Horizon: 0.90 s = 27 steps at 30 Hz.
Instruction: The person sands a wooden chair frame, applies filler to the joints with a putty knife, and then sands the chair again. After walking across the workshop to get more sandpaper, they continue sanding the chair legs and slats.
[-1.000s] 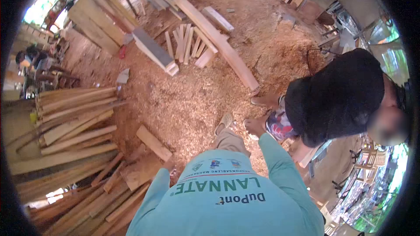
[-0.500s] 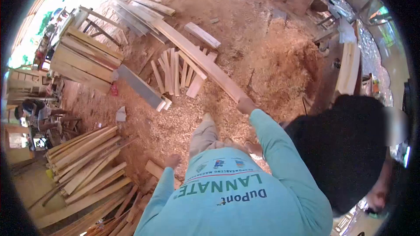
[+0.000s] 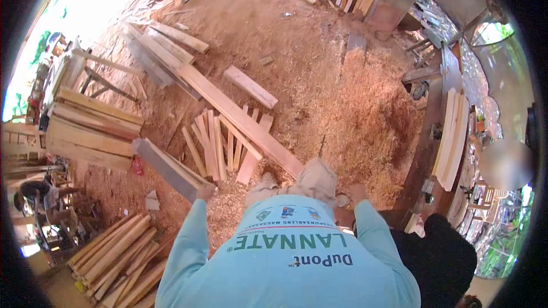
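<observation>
My left hand [image 3: 205, 192] is at the near end of a grey-faced board [image 3: 165, 168], its fingers closed over that end. Pale wood edges show along the board's upper side. On the right, my right hand [image 3: 358, 191] hangs beside my leg, fingers loosely apart and holding nothing. A long reddish plank [image 3: 245, 122] slants across the ground, its near end by my knee. Several short slats [image 3: 214, 145] lie fanned out partly beneath it, between the plank and the grey-faced board.
A thick short plank [image 3: 251, 86] lies on the shavings ahead. Stacked boards [image 3: 97, 128] stand at left; more lumber [image 3: 117, 254] is piled lower left. A bench [image 3: 431, 142] carries pale boards at right. A person in black [image 3: 436, 256] is close on my right; another person [image 3: 43, 194] is far left.
My right hand has let go of the long plank and dropped beside my leg. My left hand has reached forward to the grey-faced board. The view has moved forward; the person in black is lower.
</observation>
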Each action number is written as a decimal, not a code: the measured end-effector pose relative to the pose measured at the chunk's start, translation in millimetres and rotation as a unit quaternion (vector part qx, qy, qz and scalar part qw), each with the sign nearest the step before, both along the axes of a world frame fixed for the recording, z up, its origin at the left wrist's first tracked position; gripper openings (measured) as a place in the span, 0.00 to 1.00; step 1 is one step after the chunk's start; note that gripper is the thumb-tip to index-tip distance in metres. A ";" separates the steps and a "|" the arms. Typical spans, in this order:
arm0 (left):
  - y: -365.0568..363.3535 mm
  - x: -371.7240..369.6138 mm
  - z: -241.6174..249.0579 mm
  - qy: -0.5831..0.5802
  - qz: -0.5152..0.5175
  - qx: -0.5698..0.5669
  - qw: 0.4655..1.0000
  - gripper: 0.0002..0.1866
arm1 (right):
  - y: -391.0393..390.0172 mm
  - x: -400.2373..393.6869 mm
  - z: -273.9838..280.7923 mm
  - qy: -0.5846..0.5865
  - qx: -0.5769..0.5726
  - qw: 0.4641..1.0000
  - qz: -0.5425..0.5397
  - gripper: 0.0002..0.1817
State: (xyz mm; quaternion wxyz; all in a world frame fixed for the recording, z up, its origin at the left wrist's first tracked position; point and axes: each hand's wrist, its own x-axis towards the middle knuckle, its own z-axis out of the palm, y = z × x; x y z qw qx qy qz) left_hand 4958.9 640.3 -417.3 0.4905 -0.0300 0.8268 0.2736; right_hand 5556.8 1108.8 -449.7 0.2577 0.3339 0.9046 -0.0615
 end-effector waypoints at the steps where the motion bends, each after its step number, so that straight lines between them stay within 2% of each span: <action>1: 34.5 -32.6 9.0 0.019 0.018 0.027 0.999 0.13 | -0.2 14.3 28.6 -0.012 -0.053 0.992 0.117 0.13; 3: 104.3 -83.1 29.2 0.045 0.056 0.082 0.994 0.14 | -22.9 6.4 30.9 -0.075 -0.117 0.990 0.030 0.11; 5: 174.1 -112.7 46.3 0.057 0.096 0.130 0.985 0.15 | -31.8 -8.4 25.5 -0.099 -0.128 0.984 -0.071 0.12; 7: 237.0 -129.7 54.4 0.046 0.107 0.173 0.978 0.16 | -12.2 -52.6 37.0 -0.092 -0.155 0.979 -0.092 0.14; 9: 294.0 -138.5 60.3 -0.002 0.072 0.209 0.975 0.17 | 21.4 -96.7 50.2 -0.083 -0.201 0.971 -0.098 0.14; 10: 320.3 -139.8 62.6 -0.028 0.056 0.225 0.972 0.18 | 45.3 -81.8 -10.3 -0.043 -0.184 0.982 -0.015 0.21; 12: 370.5 -144.9 60.7 -0.027 0.045 0.182 0.982 0.18 | 100.6 -116.6 -25.9 0.031 -0.149 0.973 -0.171 0.22; 13: 396.4 -152.9 61.7 -0.024 0.046 0.164 0.985 0.17 | 139.2 -142.1 -32.6 0.071 -0.128 0.960 -0.240 0.22; 15: 418.8 -173.6 31.7 -0.056 0.067 0.140 0.986 0.16 | 217.7 -175.4 -61.8 0.244 0.009 0.951 -0.190 0.19; 16: 424.3 -182.4 8.1 -0.011 0.003 0.102 0.995 0.16 | 281.3 -211.1 -67.9 0.340 0.073 0.924 -0.157 0.18; 17: 424.4 -186.1 -14.7 0.045 -0.086 0.047 0.994 0.15 | 347.7 -246.1 -26.2 0.193 0.062 0.979 0.003 0.16; 18: 426.5 -189.9 -31.4 0.099 -0.197 -0.002 0.975 0.15 | 411.5 -266.6 8.3 0.030 0.049 0.986 0.157 0.14; 20: 443.0 -194.7 -24.9 0.095 -0.244 -0.037 0.964 0.14 | 537.4 -302.8 -23.7 0.011 0.034 0.998 0.051 0.14; 21: 452.8 -200.3 -19.5 0.083 -0.252 -0.045 0.963 0.14 | 568.6 -352.4 47.1 -0.098 0.141 0.977 0.129 0.10; 22: 457.1 -203.0 -16.6 0.087 -0.276 -0.017 0.957 0.13 | 640.1 -358.5 11.7 -0.065 0.145 0.984 0.082 0.09; 23: 478.6 -203.0 0.4 0.029 -0.158 -0.049 0.986 0.15 | 675.1 -389.0 49.4 0.077 0.157 0.980 0.093 0.12; 24: 502.6 -202.5 22.6 -0.012 -0.030 -0.081 0.996 0.17 | 717.0 -430.6 49.8 -0.057 0.115 0.992 -0.018 0.12; 25: 513.8 -206.9 24.0 -0.008 -0.010 -0.065 0.998 0.17 | 754.8 -452.8 46.3 0.007 0.092 0.996 -0.004 0.10; 26: 519.7 -209.6 22.4 -0.005 0.009 -0.050 0.999 0.18 | 777.5 -477.2 55.3 0.071 0.046 0.994 -0.069 0.09; 27: 528.7 -216.9 18.3 0.002 0.029 -0.034 0.999 0.18 | 787.4 -505.9 66.9 0.164 -0.040 0.968 -0.187 0.09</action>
